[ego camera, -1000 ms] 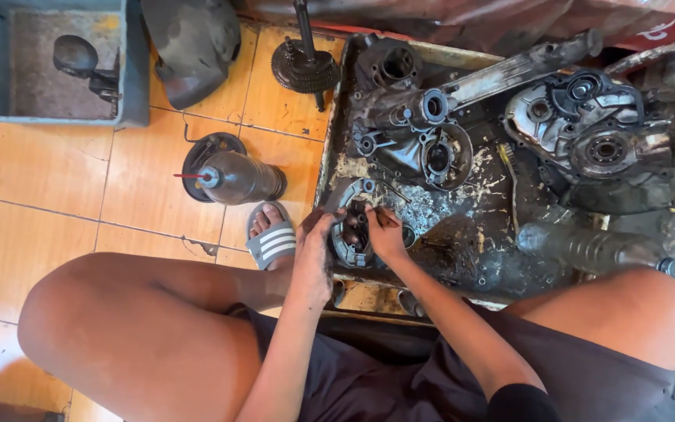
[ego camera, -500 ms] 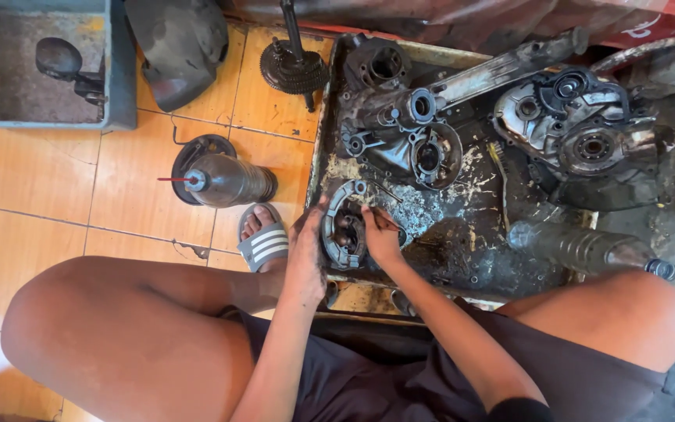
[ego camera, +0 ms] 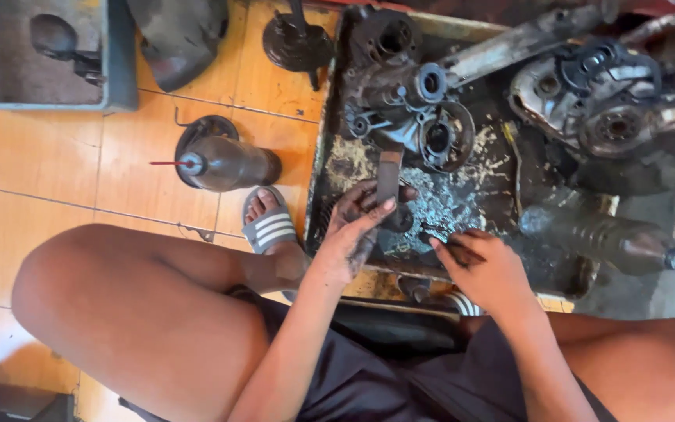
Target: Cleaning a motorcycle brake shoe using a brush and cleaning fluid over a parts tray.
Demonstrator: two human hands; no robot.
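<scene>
The left hand [ego camera: 353, 234], black with grease, grips a flat dark metal part [ego camera: 388, 178] upright near the middle of the frame, fingers wrapped around its lower end. The right hand [ego camera: 486, 270], just right of it, is closed around a small thin tool [ego camera: 439, 232]; what kind cannot be told. Both hover over the oily metal tray [ego camera: 323, 148], which sits on the tiled floor. With grease on the fingers, the part could likely slip and drop among the engine casings [ego camera: 408, 101] in the upper centre. A plastic bottle [ego camera: 611, 238] lying at the right could roll if knocked. The sandalled foot [ego camera: 269, 223] touches the tray's left edge, exposed to anything falling.
</scene>
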